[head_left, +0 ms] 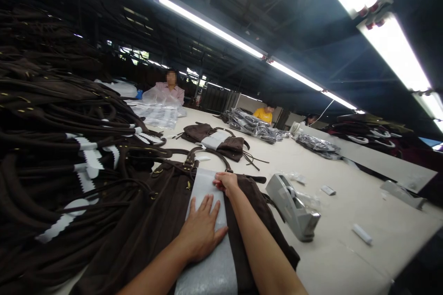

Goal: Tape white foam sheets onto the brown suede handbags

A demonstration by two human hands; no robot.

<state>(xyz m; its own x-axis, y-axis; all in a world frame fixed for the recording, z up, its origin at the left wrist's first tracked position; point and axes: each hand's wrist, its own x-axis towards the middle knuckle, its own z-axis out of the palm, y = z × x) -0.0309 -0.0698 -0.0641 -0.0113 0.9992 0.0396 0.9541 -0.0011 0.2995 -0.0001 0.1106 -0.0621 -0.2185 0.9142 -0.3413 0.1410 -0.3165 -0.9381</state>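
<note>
A dark brown handbag lies flat in front of me, its looped handles pointing away. Down its middle runs a strip of whitish translucent wrapping sheet. My left hand rests on the sheet with fingers spread, pressing it against the bag. Near the sheet's upper right edge, my right hand has its fingers curled together in a pinch at that edge. Whatever lies between those fingertips is too small to make out. Right of the bag stands a grey tape dispenser.
Brown bags pile high at left. Beyond mine lies another bag with a white band. Plastic-wrapped bags sit farther back. A small white roll lies on the pale table. People are across the table.
</note>
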